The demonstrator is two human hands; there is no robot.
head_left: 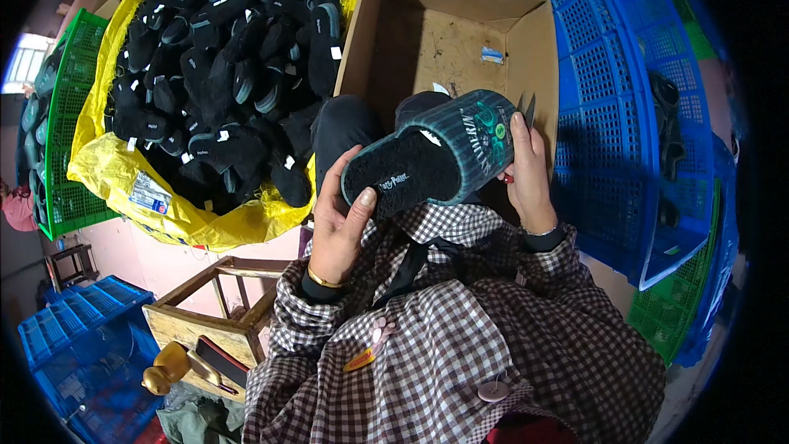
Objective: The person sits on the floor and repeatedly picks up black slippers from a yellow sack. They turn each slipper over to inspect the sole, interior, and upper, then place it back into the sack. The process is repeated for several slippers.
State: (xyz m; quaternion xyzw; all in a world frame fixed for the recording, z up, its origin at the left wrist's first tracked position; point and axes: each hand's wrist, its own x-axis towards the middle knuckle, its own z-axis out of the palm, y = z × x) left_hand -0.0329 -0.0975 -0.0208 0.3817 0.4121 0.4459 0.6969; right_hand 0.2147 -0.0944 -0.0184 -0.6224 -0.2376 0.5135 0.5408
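A dark green ribbed slipper [481, 136] with a black fluffy insole lies across my lap, its toe toward the right. My left hand [339, 218] is closed round its heel end, the thumb pressing on the insole edge. At the toe, my right hand [530, 177] grips the side of the slipper. Scissors [529, 108] are also in that hand. Their pointed blades stick up past my fingers, and a bit of red handle shows under the palm; the rest is hidden. A small white tag [429, 138] shows at the slipper's opening.
Ahead on the left, a big yellow sack [111, 156] holds many black slippers. An open cardboard box [530, 41] with a few scraps stands in front of me. Blue crates [592, 115] rise at the right, a green crate [78, 127] at far left. A wooden stool [185, 321] stands lower left.
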